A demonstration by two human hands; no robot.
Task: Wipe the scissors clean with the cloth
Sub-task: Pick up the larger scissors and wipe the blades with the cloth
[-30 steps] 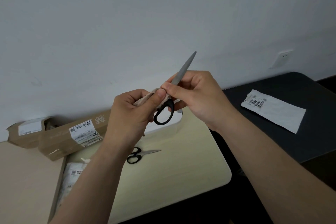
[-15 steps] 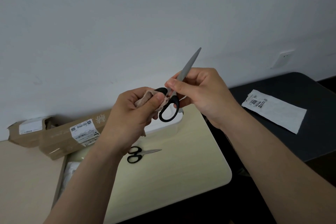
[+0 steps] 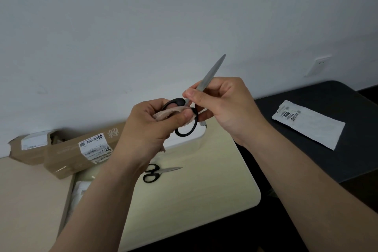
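Black-handled scissors (image 3: 210,73) with closed grey blades point up and to the right, held in the air above the table. My right hand (image 3: 223,106) pinches the blades near the pivot. My left hand (image 3: 151,125) grips a beige cloth (image 3: 169,113) and presses it with the thumb against the black handle loops. Much of the cloth is hidden inside my left fist. A second, smaller pair of black-handled scissors (image 3: 158,172) lies flat on the pale yellow table (image 3: 204,186) below my hands.
Two brown cardboard parcels (image 3: 81,151) with shipping labels lie at the back left against the wall. A white labelled packet (image 3: 308,124) rests on the dark table (image 3: 337,159) at right. A wall socket (image 3: 319,64) is on the white wall.
The scissors have shifted up and to the right in my right hand. My left hand has slid the cloth from the pivot area down onto the handle loops.
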